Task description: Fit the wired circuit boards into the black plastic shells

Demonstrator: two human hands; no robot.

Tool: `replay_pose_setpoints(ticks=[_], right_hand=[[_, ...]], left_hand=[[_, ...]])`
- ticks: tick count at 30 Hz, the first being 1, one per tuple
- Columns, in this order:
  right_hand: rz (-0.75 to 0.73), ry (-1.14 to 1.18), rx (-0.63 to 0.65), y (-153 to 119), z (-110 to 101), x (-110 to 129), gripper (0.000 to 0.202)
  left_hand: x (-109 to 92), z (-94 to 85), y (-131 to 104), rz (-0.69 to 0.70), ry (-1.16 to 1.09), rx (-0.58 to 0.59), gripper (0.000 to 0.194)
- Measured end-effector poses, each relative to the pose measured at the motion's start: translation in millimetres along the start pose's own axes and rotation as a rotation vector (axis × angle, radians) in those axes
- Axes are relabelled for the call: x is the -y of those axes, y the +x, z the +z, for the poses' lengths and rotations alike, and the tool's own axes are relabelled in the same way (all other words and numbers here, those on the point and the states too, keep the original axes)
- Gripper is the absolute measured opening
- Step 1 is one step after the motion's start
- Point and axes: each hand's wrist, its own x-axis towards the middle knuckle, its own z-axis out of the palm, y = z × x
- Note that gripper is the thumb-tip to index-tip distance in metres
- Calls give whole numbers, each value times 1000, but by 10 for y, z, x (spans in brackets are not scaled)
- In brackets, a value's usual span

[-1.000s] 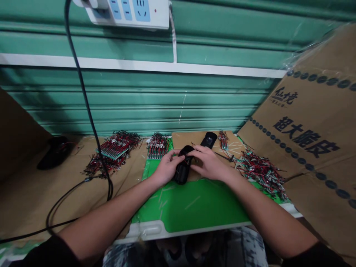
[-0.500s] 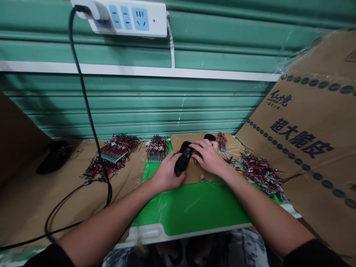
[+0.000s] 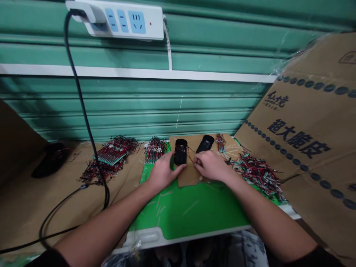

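Our left hand (image 3: 162,172) spreads loosely open at the near end of the black case (image 3: 180,152), now straighter on the cardboard (image 3: 188,177); our right hand (image 3: 210,165) has curled beside its wires (image 3: 190,149), its grip unclear.

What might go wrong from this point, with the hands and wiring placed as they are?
The thin wires beside the left black housing lie close to the right hand; a careless pull might strain them.
The tangled wired boards near the right forearm could snag on it.
The black cable crosses in front of the left board stack; tugging it may disturb boards, if they touch.
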Motion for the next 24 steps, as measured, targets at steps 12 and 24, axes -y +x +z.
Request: replay_pose_setpoints(ticks=[12, 24], right_hand=[[280, 536, -607, 247, -2, -632, 21], [474, 480, -465, 480, 299, -882, 16]], left_hand=[[-86, -58, -38, 47, -26, -71, 31], [-129, -66, -59, 120, -113, -78, 21]])
